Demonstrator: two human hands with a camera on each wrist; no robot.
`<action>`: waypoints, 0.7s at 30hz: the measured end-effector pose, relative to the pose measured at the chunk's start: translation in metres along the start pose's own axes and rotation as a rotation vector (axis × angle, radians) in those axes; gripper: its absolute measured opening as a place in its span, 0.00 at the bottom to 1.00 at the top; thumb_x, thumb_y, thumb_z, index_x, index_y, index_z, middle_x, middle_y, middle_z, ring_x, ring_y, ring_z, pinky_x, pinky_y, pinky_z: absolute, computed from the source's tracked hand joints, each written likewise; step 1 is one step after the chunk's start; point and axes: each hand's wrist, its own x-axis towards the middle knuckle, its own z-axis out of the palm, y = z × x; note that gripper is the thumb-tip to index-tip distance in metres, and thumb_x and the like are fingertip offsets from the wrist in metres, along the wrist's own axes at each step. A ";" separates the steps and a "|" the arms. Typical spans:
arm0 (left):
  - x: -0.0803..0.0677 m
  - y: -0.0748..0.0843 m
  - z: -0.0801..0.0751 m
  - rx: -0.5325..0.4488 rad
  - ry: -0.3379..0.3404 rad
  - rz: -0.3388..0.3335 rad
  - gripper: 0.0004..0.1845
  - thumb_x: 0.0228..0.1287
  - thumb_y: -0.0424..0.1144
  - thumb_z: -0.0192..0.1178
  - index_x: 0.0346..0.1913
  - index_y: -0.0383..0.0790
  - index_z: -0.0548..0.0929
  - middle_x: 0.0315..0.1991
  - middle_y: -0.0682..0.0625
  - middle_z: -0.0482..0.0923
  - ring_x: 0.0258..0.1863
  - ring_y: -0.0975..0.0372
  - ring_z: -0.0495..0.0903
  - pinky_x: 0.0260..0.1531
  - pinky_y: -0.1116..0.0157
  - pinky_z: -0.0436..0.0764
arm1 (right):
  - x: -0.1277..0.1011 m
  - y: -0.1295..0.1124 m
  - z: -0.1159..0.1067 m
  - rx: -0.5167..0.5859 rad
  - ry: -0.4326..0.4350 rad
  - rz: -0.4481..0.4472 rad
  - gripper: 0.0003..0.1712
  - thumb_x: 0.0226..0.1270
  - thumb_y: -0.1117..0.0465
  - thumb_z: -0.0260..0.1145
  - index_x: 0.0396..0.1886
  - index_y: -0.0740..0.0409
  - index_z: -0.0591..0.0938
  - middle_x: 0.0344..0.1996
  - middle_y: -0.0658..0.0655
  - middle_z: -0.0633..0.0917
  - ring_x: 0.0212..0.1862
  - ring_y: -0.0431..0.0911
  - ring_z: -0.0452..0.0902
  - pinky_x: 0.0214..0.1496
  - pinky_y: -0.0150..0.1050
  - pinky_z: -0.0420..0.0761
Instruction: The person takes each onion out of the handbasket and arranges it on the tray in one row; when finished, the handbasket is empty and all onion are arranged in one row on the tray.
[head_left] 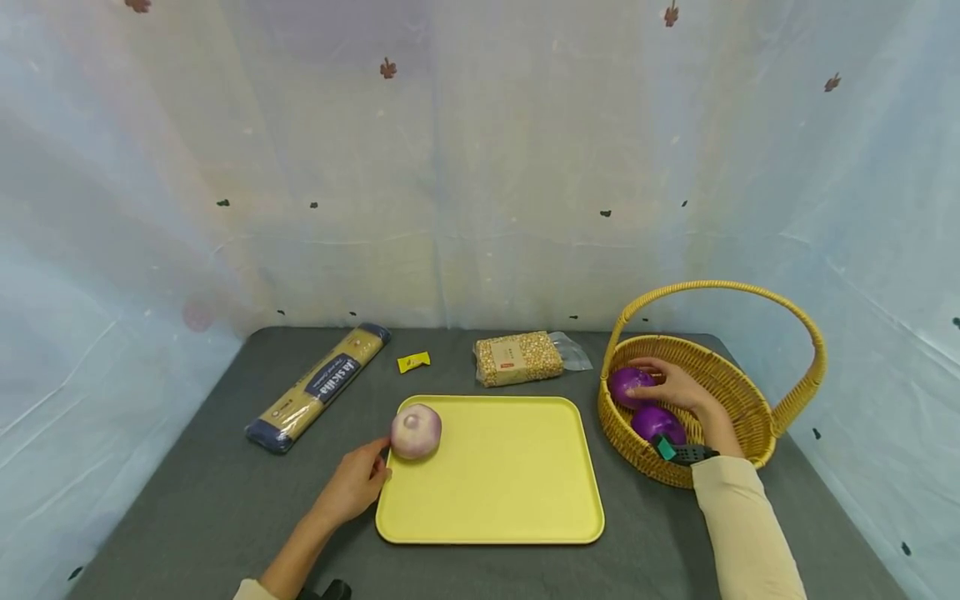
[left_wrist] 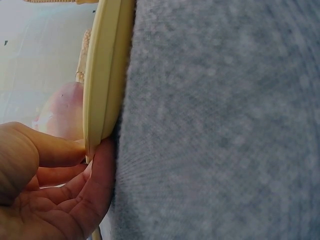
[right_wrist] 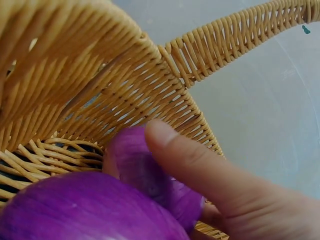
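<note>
At the left edge of a yellow tray (head_left: 495,475), my left hand (head_left: 356,479) pinches the rim. In the left wrist view the thumb (left_wrist: 55,147) lies on the upper side of the rim and a finger is under it. A round, pale white-and-purple bulb (head_left: 416,432) sits in the tray's far left corner, close to that hand. My right hand (head_left: 678,390) reaches into a wicker basket (head_left: 738,404) and grips a purple onion (right_wrist: 142,165), thumb across its top. A second purple onion (right_wrist: 90,210) lies beside it, nearer to me. The right fingers are mostly hidden behind the gripped onion.
Left of the tray lies a long pack of pasta (head_left: 322,387). A small yellow packet (head_left: 413,362) and a clear bag of yellow kernels (head_left: 519,358) lie behind the tray. The basket's tall handle (head_left: 716,285) arches above it. A pale curtain (head_left: 480,167) hangs behind the dark table.
</note>
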 end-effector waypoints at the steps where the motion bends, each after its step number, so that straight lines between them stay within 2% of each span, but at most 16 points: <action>1: 0.000 0.000 0.000 0.001 0.000 0.001 0.18 0.54 0.23 0.60 0.50 0.23 0.75 0.20 0.54 0.67 0.18 0.67 0.64 0.20 0.70 0.65 | 0.000 0.000 0.000 0.001 -0.009 0.001 0.41 0.57 0.49 0.68 0.66 0.60 0.64 0.60 0.71 0.66 0.58 0.66 0.64 0.49 0.59 0.73; 9: 0.000 0.000 -0.001 0.006 0.004 0.005 0.18 0.54 0.23 0.60 0.49 0.23 0.75 0.20 0.54 0.67 0.18 0.67 0.64 0.20 0.69 0.65 | 0.000 0.001 0.001 -0.014 -0.016 -0.009 0.42 0.55 0.49 0.69 0.66 0.61 0.64 0.59 0.72 0.67 0.57 0.66 0.66 0.47 0.56 0.76; 15: 0.000 0.001 -0.001 0.012 0.020 0.019 0.18 0.53 0.23 0.60 0.48 0.23 0.75 0.20 0.54 0.67 0.18 0.68 0.63 0.20 0.70 0.65 | -0.004 -0.005 -0.004 -0.026 0.043 -0.013 0.40 0.56 0.48 0.68 0.65 0.59 0.66 0.57 0.71 0.69 0.57 0.65 0.66 0.50 0.59 0.73; 21: -0.001 0.002 -0.001 -0.002 0.016 0.020 0.18 0.53 0.23 0.60 0.49 0.23 0.75 0.20 0.54 0.67 0.18 0.68 0.63 0.19 0.70 0.65 | -0.012 -0.015 -0.012 0.010 0.105 -0.026 0.40 0.58 0.48 0.67 0.66 0.60 0.65 0.58 0.69 0.68 0.57 0.63 0.65 0.52 0.59 0.71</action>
